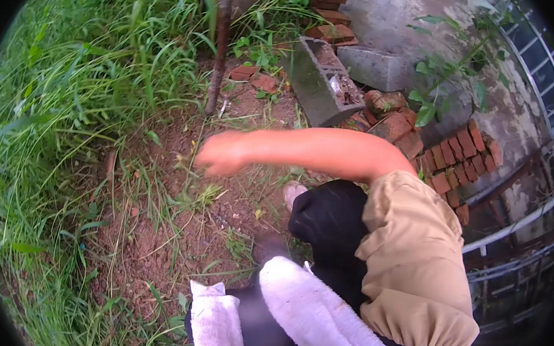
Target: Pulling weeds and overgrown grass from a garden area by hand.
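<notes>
Blurred by motion, my right hand [222, 153] reaches across from the right over bare reddish soil [153, 251] and low weeds [207, 194]. Its fingers point left and down, near some thin stalks; whether they hold any is unclear. A tan sleeve [411, 261] covers the upper arm. My left hand is not recognisable in view; a sliver of skin at the bottom edge cannot be told as hand or arm. White towel-like cloth [324, 313] hangs in front of my body, above dark trousers [334, 216]. Part of a light shoe [295, 195] shows beside the knee.
Tall grass [84, 84] fills the left side. A thin trunk [219, 51] rises just beyond my hand. Hollow concrete blocks [315, 86] and loose red bricks [393, 126] lie at the upper right, with stacked bricks [459, 153], a leafy plant [426, 111] and metal bars [534, 61] farther right.
</notes>
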### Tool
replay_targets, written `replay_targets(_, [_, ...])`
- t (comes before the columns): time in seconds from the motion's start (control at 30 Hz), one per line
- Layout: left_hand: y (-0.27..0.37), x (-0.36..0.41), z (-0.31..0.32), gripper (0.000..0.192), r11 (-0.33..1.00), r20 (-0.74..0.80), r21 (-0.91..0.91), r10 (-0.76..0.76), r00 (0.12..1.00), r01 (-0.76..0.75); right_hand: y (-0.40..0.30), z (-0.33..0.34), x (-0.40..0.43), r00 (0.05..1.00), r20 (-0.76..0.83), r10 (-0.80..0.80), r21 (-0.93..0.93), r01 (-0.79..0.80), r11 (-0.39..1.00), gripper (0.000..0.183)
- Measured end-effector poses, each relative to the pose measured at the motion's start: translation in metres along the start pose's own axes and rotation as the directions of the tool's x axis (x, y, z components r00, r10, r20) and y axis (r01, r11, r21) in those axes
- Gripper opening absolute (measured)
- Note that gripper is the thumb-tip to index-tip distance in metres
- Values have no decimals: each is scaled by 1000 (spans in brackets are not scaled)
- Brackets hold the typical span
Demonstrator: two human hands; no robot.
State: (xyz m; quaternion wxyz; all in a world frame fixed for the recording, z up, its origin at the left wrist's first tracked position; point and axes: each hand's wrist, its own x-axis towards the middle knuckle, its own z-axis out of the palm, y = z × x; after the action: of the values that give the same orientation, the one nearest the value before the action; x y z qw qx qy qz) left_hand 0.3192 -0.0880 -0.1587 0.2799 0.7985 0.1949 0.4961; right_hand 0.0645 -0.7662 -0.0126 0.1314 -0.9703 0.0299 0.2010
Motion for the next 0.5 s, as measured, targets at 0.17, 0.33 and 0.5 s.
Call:
replay_targets(0.17, [-39, -59, -26, 88, 903, 454, 316, 125, 882, -290, 81, 28, -66, 884, 116, 452, -62, -448, 892, 30])
replay_targets(0.33, [84, -182, 1, 39, 851, 805, -200, 426, 414, -486, 99, 30, -114, 814, 85, 575, -165, -558, 813, 31])
replay_targets(0.5, [238, -261, 39, 15, 786, 743, -618, 577, 339, 16, 92, 26, -121, 734, 0, 679, -205, -665, 719, 28])
